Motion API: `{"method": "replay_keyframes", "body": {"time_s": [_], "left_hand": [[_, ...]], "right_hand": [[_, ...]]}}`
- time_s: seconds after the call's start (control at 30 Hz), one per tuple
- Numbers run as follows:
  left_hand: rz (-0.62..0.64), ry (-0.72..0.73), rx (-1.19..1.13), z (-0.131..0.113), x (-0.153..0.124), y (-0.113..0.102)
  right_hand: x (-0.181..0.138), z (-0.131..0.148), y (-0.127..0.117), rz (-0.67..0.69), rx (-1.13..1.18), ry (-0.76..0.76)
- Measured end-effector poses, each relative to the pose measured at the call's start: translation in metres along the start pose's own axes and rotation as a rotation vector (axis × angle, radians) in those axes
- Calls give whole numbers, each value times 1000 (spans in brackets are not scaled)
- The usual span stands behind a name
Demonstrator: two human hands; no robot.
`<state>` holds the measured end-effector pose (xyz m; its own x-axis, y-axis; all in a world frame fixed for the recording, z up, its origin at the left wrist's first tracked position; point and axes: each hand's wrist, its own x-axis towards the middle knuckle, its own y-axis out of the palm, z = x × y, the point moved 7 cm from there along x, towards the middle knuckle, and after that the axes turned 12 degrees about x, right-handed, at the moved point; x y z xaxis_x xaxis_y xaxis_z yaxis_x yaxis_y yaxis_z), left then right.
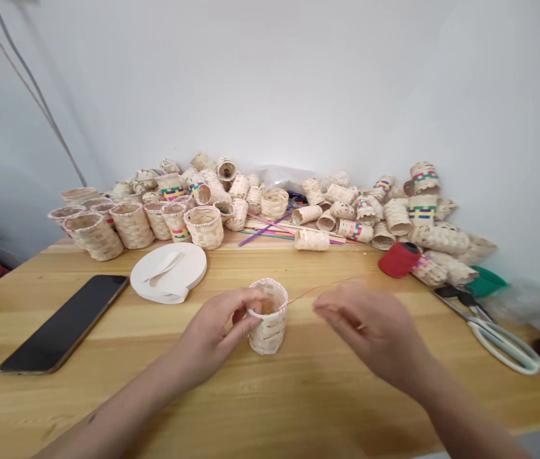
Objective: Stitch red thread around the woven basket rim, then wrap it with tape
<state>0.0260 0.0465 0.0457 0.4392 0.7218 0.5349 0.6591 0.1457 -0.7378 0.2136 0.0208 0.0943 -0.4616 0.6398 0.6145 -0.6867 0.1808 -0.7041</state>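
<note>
A small woven basket stands upright on the wooden table before me. My left hand pinches its rim at the left, fingers inside and thumb outside. White tape lies along the near rim, and red thread is wound around the right and far parts of it. From the rim's right side a red thread runs up to my right hand, which is closed and somewhat blurred, apart from the basket. The thread appears pinched in its fingers; whether a needle is there, I cannot make out.
A roll of white tape and a phone lie on the left. A red thread spool and scissors are on the right. Baskets with bound rims, loose woven baskets and coloured strips line the wall.
</note>
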Motion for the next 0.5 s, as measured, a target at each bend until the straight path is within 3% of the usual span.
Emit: {"method": "replay_keyframes", "body": {"time_s": [0.07, 0.2, 0.5], "left_hand": [[5, 7, 6, -2, 1, -1], [20, 19, 11, -4, 2, 0], [57, 91, -45, -9, 5, -1]], "right_hand": [[6, 10, 23, 82, 115, -63], [9, 3, 46, 171, 181, -85], [13, -14, 62, 330, 327, 69]]}}
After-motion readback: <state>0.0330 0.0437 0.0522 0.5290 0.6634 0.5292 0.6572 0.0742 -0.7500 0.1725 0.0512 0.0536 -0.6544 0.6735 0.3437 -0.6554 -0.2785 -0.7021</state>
